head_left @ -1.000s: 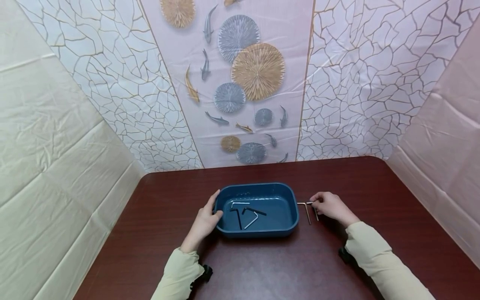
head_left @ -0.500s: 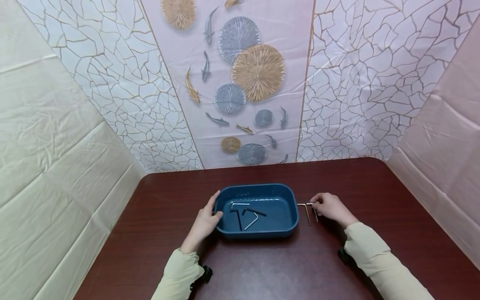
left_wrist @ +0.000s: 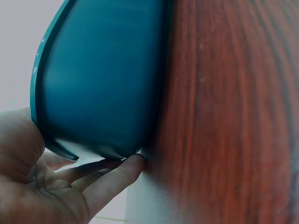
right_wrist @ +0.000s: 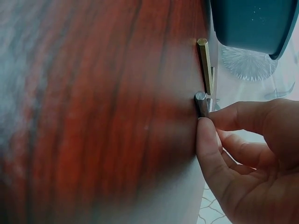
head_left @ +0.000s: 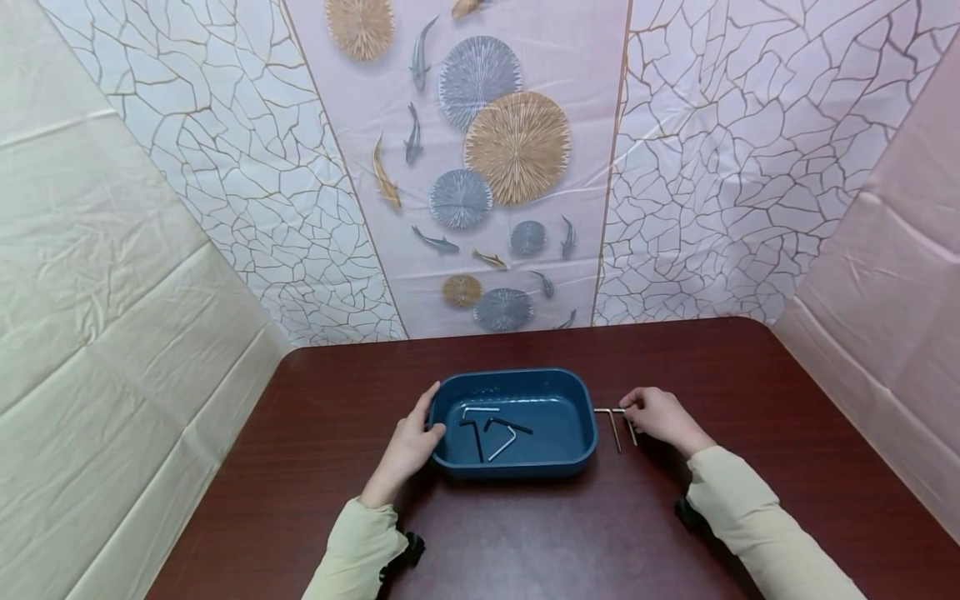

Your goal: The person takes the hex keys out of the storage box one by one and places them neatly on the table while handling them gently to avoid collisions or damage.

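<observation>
Hands: 2 in view. Left hand (head_left: 411, 442) is resting on the left end of the tray, thumb hooking over the rim, fingers lying fairly straight down the outer wall. Right hand (head_left: 660, 414) is sitting on the table right of the tray, thumb + forefinger pinching the nearer-right hex key.
Tray: 1, blue tray (head_left: 585, 433), sitting mid-table, a bit nearer the near edge than the far wall.
Keys in tray: 4 hex keys lying on its floor – 1 silver key (head_left: 480, 408) at the far left, 1 black key (head_left: 476, 435) near-left, 1 black key w/ short arm (head_left: 510, 424) mid, 1 silver bent key (head_left: 504, 442) near-mid. The two mid ones look to be touching; can't tell for sure.
Keys on table: 2, just right of the tray, lying side by side w/ long arms running toward the near edge – brassy key (head_left: 612, 425) closer to the tray, grey key (head_left: 630, 423) at the right fingertips.
Table: 1, dark red wood table (head_left: 750, 392).
Vs earlier: nothing is shifting; both hands are staying put, both table keys are lying where they were 1 s ago. Only the head cam is tilting a touch.
Left wrist view: is showing fingertips (left_wrist: 133, 163) touching the tray's underside curve (left_wrist: 103, 84) where it meets the table – hidden from the head cam.
Right wrist view: is showing the grey key's hex end (right_wrist: 201, 100) pinched at the thumb tip (right_wrist: 205, 135), brassy key (right_wrist: 204, 63) just beyond it, apart from the hand – too small to read in the head view.
</observation>
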Demonstrator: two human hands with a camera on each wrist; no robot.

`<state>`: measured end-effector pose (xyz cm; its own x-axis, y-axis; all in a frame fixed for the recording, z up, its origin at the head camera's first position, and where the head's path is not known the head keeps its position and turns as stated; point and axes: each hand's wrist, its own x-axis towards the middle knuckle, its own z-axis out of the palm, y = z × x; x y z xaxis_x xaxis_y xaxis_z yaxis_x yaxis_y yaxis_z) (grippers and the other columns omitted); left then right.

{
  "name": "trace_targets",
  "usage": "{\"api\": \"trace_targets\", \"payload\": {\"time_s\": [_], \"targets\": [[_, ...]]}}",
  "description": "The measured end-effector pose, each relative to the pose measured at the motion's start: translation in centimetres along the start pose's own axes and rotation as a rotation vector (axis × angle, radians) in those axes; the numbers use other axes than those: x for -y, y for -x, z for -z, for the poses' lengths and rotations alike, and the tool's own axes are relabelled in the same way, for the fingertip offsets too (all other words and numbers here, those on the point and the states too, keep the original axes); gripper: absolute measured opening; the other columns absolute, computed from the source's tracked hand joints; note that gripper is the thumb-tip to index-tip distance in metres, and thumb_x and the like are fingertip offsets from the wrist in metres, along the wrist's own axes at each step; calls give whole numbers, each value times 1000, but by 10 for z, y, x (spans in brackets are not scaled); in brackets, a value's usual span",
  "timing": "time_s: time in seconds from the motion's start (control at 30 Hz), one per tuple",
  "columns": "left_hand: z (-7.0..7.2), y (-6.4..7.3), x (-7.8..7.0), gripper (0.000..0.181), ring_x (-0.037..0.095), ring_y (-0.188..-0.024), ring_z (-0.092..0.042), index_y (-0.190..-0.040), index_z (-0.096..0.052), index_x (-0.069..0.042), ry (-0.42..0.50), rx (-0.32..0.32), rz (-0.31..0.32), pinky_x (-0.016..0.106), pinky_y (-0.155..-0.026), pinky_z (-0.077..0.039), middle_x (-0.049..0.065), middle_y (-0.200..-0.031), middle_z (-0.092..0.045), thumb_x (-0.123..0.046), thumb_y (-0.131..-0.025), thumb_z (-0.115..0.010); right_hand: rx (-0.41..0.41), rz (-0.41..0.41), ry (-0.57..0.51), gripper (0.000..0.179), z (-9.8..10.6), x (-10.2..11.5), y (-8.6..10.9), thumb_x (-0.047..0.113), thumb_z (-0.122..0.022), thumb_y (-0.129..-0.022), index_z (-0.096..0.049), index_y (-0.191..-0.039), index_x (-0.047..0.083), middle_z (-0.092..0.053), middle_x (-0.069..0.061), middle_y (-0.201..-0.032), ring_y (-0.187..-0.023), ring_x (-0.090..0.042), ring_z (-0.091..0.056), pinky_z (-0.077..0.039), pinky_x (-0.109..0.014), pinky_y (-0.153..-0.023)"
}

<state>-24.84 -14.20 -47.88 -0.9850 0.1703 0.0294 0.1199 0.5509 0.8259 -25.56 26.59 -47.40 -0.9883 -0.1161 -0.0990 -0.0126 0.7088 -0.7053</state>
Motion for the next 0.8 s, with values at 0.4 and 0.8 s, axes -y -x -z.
{"api": "trace_targets", "payload": {"time_s": [0.4, 0.8], "targets": [[-1, -2, 2, 70, 16, -53, -39, -160, -29, -17, -1, -5, 5, 33, -59, -40, 28, -118, -62, -4, -97, -54, -3, -6, 6, 19, -2, -3, -3, 4, -57, -97, -65, -108, -9, -65, -14, -88, -68, -18, -62, -53, -34, -63], [-1, -2, 3, 71, 16, -48, -39, -160, -29, -19, -4, -8, 5, 32, -55, -40, 11, -83, -56, -5, -97, -55, 19, -34, -57, 25, 0, -4, -3, 8, -55, -101, -62, -116, -10, -65, -19, -97, -75, -20, -66, -57, -37, -69]]}}
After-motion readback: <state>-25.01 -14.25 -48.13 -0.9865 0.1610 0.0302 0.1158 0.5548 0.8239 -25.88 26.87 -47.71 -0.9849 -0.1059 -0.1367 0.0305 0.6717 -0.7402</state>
